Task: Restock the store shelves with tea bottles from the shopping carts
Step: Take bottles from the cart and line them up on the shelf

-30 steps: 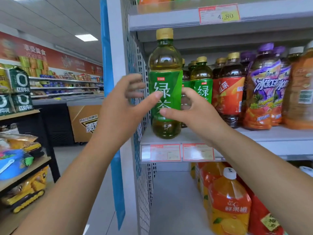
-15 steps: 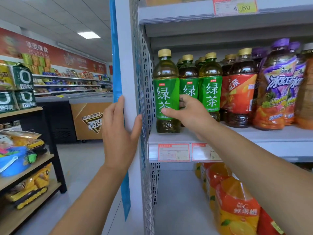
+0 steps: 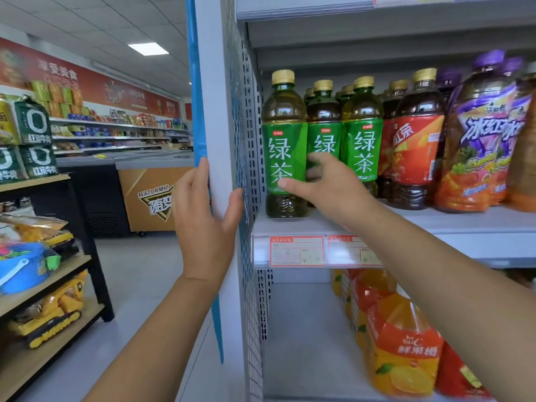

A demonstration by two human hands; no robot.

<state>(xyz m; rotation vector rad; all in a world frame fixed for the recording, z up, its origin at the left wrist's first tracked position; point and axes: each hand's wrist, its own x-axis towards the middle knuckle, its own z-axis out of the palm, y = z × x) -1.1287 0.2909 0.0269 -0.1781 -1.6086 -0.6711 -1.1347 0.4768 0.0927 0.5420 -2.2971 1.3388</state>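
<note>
A green tea bottle [image 3: 282, 146] with a gold cap stands upright at the front left corner of the grey shelf [image 3: 290, 224]. My right hand [image 3: 327, 184] grips it low on the label, thumb on the front and fingers curled round its right side. More green tea bottles [image 3: 361, 140] stand close beside and behind it. My left hand [image 3: 203, 224] holds the white shelf post [image 3: 213, 111], with the thumb on the perforated side and the fingers wrapped over the blue edge strip. No shopping cart is in view.
Red-label tea bottles [image 3: 414, 152] and purple-capped bottles [image 3: 481, 140] fill the shelf to the right. Orange juice bottles [image 3: 403, 349] stand on the shelf below. Across the aisle on the left are a wooden rack with toys [image 3: 43, 274] and a chest freezer [image 3: 150, 192].
A second ago both hands held the green tea bottle at the shelf's edge. It now stands further in, my left hand has moved to the post, and my right hand stays on the bottle.
</note>
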